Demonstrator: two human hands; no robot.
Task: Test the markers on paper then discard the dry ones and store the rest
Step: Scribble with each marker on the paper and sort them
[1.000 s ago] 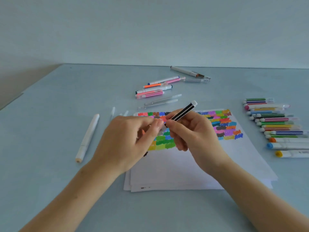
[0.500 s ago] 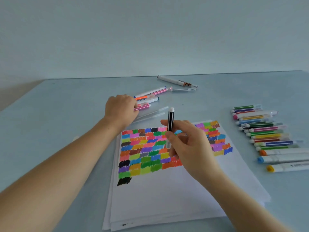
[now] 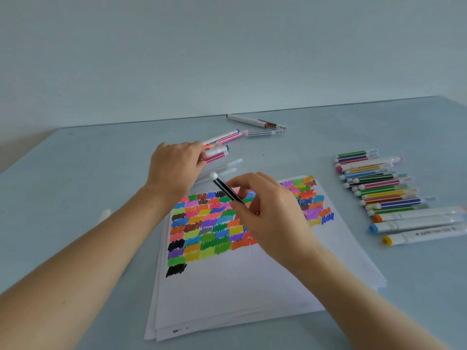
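Presently right hand [image 3: 271, 210] pinches black marker [image 3: 227, 189] above swatched paper [image 3: 252, 274], white end tilted up-left. Left hand [image 3: 174, 168], fingers curled, rests on loose markers [image 3: 219, 147] at back of table [image 3: 63, 198]; grip unclear. Sorted marker row [image 3: 379, 188] lies right of paper

You are at a plain desk or craft table, the sort found in a home or office study corner: a smooth pale blue-grey tabletop [image 3: 75, 173] set against a bare, light wall [image 3: 227, 46]. A stack of white paper [image 3: 240, 286] covered in colour swatches and rows of felt-tip markers [image 3: 379, 188] mark it as a drawing or stationery workspace
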